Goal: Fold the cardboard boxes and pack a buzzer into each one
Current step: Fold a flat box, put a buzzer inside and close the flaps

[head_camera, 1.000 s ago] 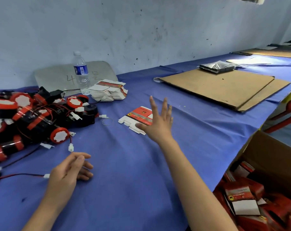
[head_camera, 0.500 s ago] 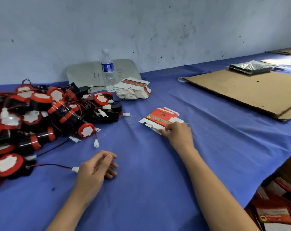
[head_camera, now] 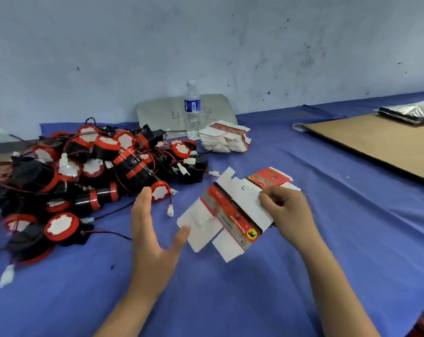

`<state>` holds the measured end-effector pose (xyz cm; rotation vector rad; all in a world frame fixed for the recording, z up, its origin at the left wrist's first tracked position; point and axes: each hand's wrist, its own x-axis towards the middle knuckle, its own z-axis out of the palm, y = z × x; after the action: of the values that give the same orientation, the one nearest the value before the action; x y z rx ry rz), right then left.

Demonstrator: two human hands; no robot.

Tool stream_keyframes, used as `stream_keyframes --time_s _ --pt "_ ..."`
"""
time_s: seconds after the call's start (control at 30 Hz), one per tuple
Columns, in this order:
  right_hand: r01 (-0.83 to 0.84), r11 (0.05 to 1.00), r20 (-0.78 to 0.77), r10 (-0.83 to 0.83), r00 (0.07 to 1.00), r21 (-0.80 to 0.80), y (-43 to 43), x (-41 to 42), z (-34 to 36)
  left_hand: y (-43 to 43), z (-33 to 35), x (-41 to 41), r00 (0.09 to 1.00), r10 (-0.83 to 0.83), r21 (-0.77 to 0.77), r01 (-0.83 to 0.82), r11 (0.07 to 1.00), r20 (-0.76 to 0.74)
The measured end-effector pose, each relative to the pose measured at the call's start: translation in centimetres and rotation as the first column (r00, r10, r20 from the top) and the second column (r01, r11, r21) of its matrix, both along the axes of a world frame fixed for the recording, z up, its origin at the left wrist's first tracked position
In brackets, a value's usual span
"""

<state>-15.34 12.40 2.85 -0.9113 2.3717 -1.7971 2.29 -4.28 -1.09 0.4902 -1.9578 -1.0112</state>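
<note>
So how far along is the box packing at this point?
Done: no folded box shows on the table. In hand: the right hand grips one flat blank; the left hand is open beside it. Left: fold it, add a buzzer from the pile, then the spare blank and the stack.

bare left hand (head_camera: 150,243) and right hand (head_camera: 289,213), bare forearms (head_camera: 327,278)

An unfolded red-and-white box (head_camera: 230,215) is raised and tilted over the table's (head_camera: 230,300) middle, a second flat box (head_camera: 270,177) lies just behind it, a stack of flat boxes (head_camera: 226,139) sits near the far edge, and black-and-red wired buzzers (head_camera: 96,171) are heaped at the left side.
</note>
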Motion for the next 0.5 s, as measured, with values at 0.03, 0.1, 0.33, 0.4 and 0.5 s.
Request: stream_keyframes --time_s 0.03,0.1,0.33,0.4,0.5 --pt "-0.104 0.994 -0.007 0.104 0.995 0.04 -0.4 0.7 0.1 -0.2 0.0 0.1 1.0 0.015 -0.042 -0.014 0.999 0.025" --pt "-0.264 0.961 0.01 0.264 0.965 0.085 -1.0 1.9 0.4 -0.4 0.1 0.0 0.995 -0.012 -0.036 0.016 0.999 0.102" --pt "-0.171 0.965 0.376 0.236 0.896 -0.197 -3.7 5.9 0.4 -0.4 -0.9 -0.7 0.996 -0.06 0.265 0.042 0.963 0.06" --pt "-0.145 0.969 0.466 0.225 0.856 -0.202 -4.3 6.8 -0.6 -0.6 -0.9 -0.6 1.0 -0.019 0.294 0.012 0.956 0.021" --pt "-0.024 0.961 0.45 0.151 0.88 -0.274 -5.0 7.2 -1.8 -1.0 -0.8 -0.6 0.998 0.042 0.324 -0.024 0.946 -0.047"
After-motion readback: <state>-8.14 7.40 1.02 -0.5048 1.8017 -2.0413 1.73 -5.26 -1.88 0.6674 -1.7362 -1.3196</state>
